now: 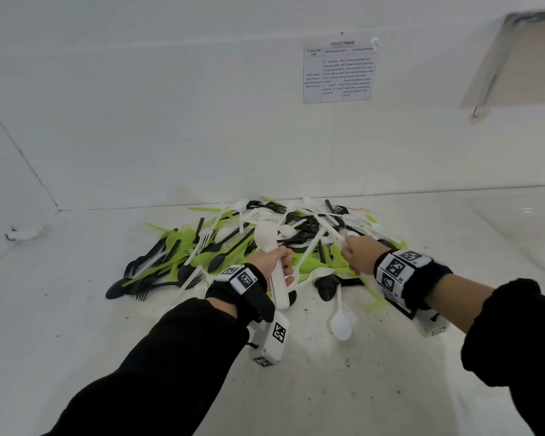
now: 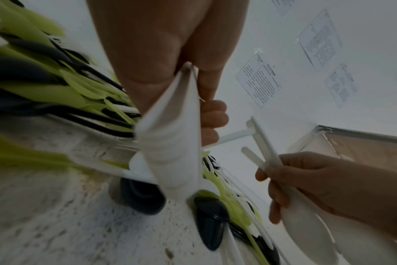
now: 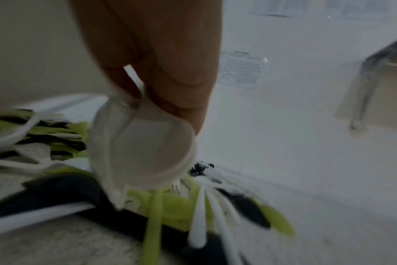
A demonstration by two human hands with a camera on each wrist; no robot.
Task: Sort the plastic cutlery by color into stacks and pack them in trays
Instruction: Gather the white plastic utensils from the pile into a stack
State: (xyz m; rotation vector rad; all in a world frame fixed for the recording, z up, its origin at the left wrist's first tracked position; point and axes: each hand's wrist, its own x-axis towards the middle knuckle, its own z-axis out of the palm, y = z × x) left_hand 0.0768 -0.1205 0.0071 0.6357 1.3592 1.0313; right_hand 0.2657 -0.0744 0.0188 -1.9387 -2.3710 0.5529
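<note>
White counter (image 1: 76, 309) carries mixed cutlery pile (image 1: 202, 247), far centre. White stack (image 1: 276, 278) is gripped by left hand (image 1: 274, 261); white spoons (image 3: 145, 143) pinched by right hand (image 1: 359, 256). Light, slippery plastic; best held mid-handle.

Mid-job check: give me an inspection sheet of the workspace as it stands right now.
Surface: white table, dark specks near the front.
Job's things: mixed pile of black, green and white cutlery; lone white spoon in front; no trays seen.
Clutter: nothing seen.
Grippers: left hand grips a stack of white cutlery; right hand holds white spoons over the pile.
Cables: nothing seen.
Surroundings: white wall, printed sheet taped to it.
</note>
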